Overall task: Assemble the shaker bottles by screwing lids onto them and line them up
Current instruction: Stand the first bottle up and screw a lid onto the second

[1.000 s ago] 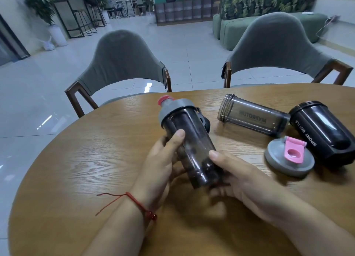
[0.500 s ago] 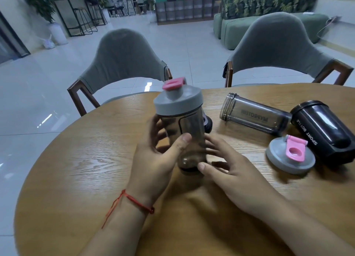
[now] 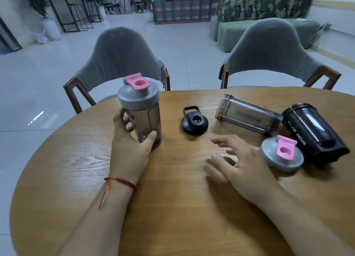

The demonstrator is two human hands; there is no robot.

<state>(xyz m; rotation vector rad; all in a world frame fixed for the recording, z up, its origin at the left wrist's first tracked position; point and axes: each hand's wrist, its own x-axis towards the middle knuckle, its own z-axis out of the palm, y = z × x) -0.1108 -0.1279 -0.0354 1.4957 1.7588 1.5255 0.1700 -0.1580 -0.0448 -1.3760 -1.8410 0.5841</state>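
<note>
The round wooden desk (image 3: 172,207) carries 3 bottles. The black bottle (image 3: 315,132) and clear bottle (image 3: 247,117) lie lidless at right; the assembled bottle (image 3: 140,113) stands upright, left hand (image 3: 130,148) wrapped around its base. Right hand (image 3: 244,159), fingers spread and empty, hovers beside the grey lid (image 3: 281,154); the black lid (image 3: 194,121) sits mid-desk. These look like light, smooth, rigid plastic: best gripped around the barrel.

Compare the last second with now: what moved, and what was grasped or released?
The assembled bottle went from tilted in both hands to upright on the table, further left, held by the left hand alone. The right hand let go and moved right. Black lid now uncovered. Unchanged: clear bottle, black bottle, grey lid.
</note>
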